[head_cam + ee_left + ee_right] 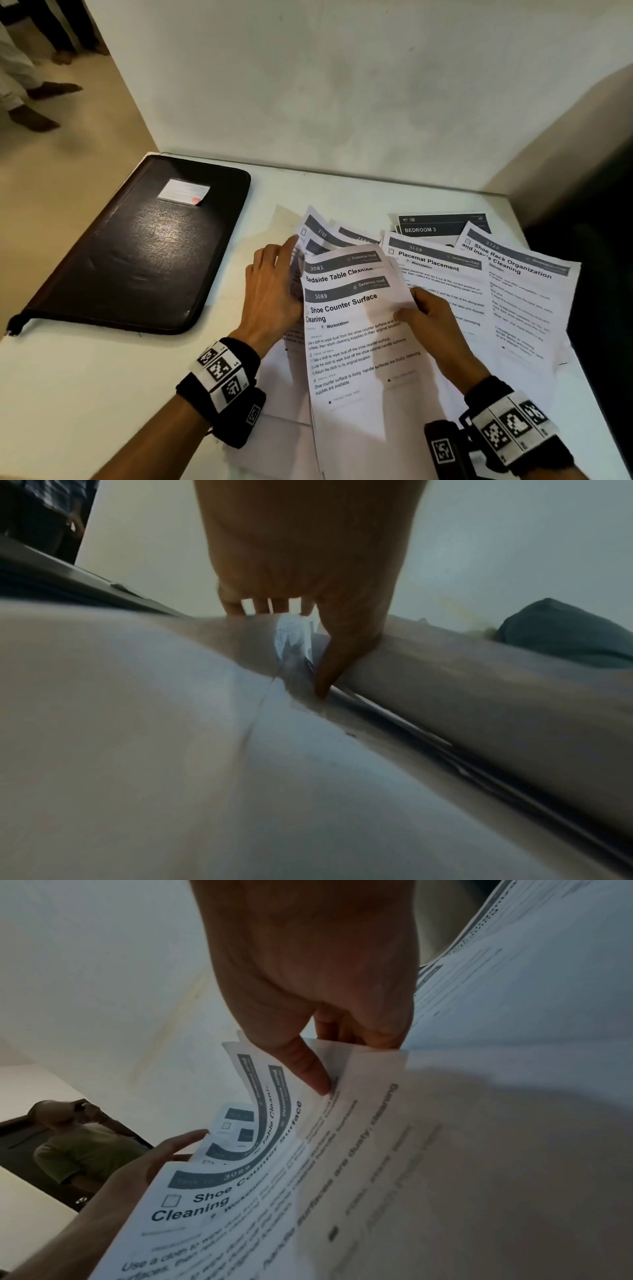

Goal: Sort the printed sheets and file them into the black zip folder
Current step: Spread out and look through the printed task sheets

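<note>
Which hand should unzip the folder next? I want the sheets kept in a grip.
Left. The left hand is nearer the closed black folder and only steadies the stack's edge, while the right hand pinches the top sheets.

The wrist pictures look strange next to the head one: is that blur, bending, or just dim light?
Head view: sharp print, glare on the black zip folder. Left wrist view: dim and smeared, paper unreadable. Right wrist view: the Shoe Counter sheet bows into curves, its near part blurred and shadowed.
</note>
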